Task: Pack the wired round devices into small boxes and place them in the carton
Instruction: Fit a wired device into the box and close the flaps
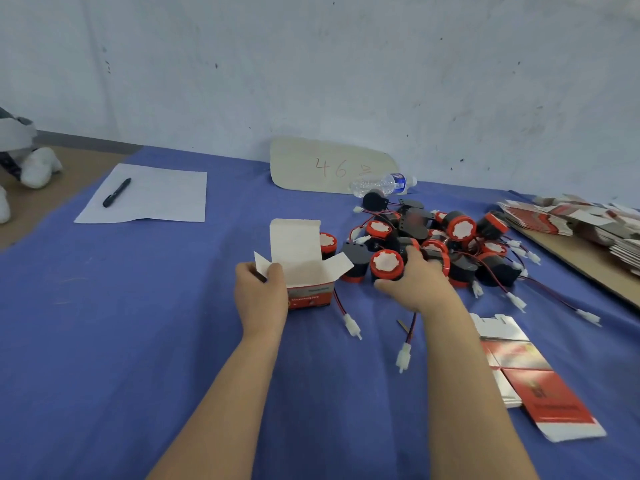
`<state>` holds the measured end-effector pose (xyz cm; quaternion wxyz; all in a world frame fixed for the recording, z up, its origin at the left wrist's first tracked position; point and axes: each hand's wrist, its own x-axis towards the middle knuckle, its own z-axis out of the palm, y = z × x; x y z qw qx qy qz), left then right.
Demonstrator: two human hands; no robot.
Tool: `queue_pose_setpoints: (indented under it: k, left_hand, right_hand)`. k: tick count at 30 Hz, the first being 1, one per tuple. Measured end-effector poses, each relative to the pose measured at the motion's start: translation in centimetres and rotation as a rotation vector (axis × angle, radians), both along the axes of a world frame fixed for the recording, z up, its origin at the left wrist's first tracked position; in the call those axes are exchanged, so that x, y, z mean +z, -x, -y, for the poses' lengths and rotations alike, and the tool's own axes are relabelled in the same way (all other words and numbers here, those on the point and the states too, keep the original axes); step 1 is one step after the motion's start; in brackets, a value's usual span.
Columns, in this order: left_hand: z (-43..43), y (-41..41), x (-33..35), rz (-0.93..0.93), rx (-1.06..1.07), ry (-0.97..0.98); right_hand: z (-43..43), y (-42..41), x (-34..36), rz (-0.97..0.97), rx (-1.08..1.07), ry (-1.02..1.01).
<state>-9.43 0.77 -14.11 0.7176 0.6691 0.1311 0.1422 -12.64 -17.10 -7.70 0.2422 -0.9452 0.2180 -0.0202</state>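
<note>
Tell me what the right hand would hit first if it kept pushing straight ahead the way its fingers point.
Probably the pile of round devices: the right hand already grips one device at its near edge. Depth is hard to judge.

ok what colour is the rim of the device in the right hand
Red, around a white face, on the device in the head view.

A small red-and-white cardboard box stands open, flaps up, beside a heap of black-and-red round wired devices.
</note>
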Motion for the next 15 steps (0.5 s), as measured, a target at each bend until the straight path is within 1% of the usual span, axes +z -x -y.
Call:
queue_pose_setpoints:
  k: [2, 3, 5, 7, 9, 12, 13, 14, 15]
  left_hand:
    - [0.1, -0.1, 0.0, 0.004, 0.012, 0.008]
    - [0.1, -0.2, -0.1, 0.004, 0.015, 0.011]
    - [0.3, -0.2, -0.2, 0.003, 0.0, 0.011]
    - [0.4, -0.2, -0.2, 0.011, -0.03, -0.003]
    - [0.4, -0.2, -0.2, 0.019, -0.043, -0.011]
    - [0.4, -0.3, -0.3, 0.011, -0.056, -0.016]
    - [0.4, -0.3, -0.3, 0.007, -0.059, -0.018]
    - [0.4, -0.3, -0.4, 0.003, -0.062, -0.017]
    - [0.4, -0.2, -0.3, 0.001, -0.064, -0.013]
  right_hand:
    - [-0.4, -0.9, -1.2, 0.151, -0.1, 0.04]
    - [-0.7, -1.3, -2.1, 0.182, -0.111, 0.071]
    - [-1.2, -1.8, -4.0, 0.182, -0.113, 0.121]
    - [-1.2, -2.3, -5.3, 0.223, -0.173, 0.151]
    - [-1.2, -2.7, -5.7, 0.262, -0.235, 0.169]
    - [-1.3, -3.5, -5.4, 0.27, -0.24, 0.18]
    - [-1.3, -3.6, -5.2, 0.313, -0.241, 0.158]
    - [-1.3, -3.5, -4.8, 0.404, -0.24, 0.116]
    - [-1.4, -3.2, -4.2, 0.541, -0.232, 0.057]
